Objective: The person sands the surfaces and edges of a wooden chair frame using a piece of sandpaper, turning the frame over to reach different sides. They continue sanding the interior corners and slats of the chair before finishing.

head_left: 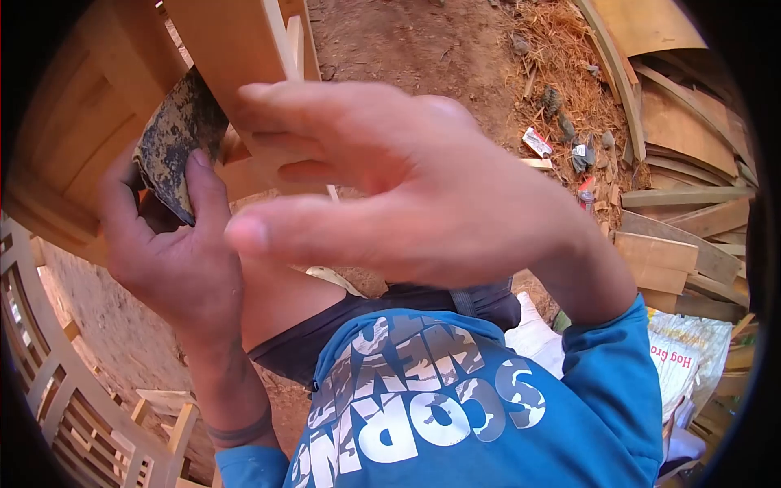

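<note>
My left hand (175, 256) grips a bent, dark sheet with tan worn patches, which looks like a piece of worn sandpaper (181, 134). The thumb presses on its face while the fingers curl behind it. Just beyond the sheet stands a wooden piece of furniture (236, 49) with smooth, pale brown panels. My right hand (390, 187) is stretched out flat in front of me, thumb apart from the fingers, holding nothing. Its thumb tip overlaps the edge of my left hand in this view, and its fingers reach across the front of the wood.
Slatted wooden frames (57, 366) stand at the lower left. On the right lies a pile of boards and offcuts (683, 203), with a printed sack (679, 350) below it. Wood shavings (553, 49) and litter cover part of the dirt floor (407, 49).
</note>
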### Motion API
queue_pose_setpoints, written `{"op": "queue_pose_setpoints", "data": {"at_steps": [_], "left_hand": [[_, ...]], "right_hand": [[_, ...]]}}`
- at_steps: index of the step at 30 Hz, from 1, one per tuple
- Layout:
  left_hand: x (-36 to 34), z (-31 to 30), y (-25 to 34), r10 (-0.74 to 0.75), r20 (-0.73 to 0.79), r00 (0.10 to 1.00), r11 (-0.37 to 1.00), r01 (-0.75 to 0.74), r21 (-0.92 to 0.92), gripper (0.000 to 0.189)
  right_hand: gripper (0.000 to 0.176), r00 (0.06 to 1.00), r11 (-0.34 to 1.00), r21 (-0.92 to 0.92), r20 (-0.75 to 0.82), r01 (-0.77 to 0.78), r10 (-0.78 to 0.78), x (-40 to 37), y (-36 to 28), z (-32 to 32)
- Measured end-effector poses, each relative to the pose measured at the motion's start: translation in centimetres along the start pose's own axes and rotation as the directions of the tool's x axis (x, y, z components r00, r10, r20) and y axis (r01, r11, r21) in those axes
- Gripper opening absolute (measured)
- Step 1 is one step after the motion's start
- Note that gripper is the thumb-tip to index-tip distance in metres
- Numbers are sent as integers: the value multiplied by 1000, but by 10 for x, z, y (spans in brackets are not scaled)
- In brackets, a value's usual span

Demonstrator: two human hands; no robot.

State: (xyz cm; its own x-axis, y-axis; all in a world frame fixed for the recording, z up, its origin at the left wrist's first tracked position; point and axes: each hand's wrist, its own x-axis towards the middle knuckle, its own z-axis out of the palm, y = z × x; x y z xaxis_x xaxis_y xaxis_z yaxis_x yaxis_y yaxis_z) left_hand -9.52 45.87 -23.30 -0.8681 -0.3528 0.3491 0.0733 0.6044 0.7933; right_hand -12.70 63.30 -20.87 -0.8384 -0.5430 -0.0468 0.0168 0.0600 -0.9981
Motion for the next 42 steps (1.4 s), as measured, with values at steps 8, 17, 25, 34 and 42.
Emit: {"op": "queue_pose_setpoints", "data": {"at_steps": [8,17,25,34,42], "left_hand": [[-4,4,1,-77,144,987,997,78,0,41],[-6,-17,-29,-83,292,953,969,145,-201,43],[-4,-47,-69,-75,-70,995,965,55,-255,30],[21,-36,-115,-414,-413,811,747,44,-663,21],[-43,-27,-136,-739,-57,672,333,290,-897,20]], "right_hand": [[55,980,971,-138,-4,195,-198,15,15,45],[50,963,933,-286,-90,219,-254,20,33,73],[43,972,923,-345,-99,168,-214,27,37,72],[36,975,881,-459,-119,116,-190,34,41,74],[29,982,855,-513,-113,74,-152,45,39,62]]}}
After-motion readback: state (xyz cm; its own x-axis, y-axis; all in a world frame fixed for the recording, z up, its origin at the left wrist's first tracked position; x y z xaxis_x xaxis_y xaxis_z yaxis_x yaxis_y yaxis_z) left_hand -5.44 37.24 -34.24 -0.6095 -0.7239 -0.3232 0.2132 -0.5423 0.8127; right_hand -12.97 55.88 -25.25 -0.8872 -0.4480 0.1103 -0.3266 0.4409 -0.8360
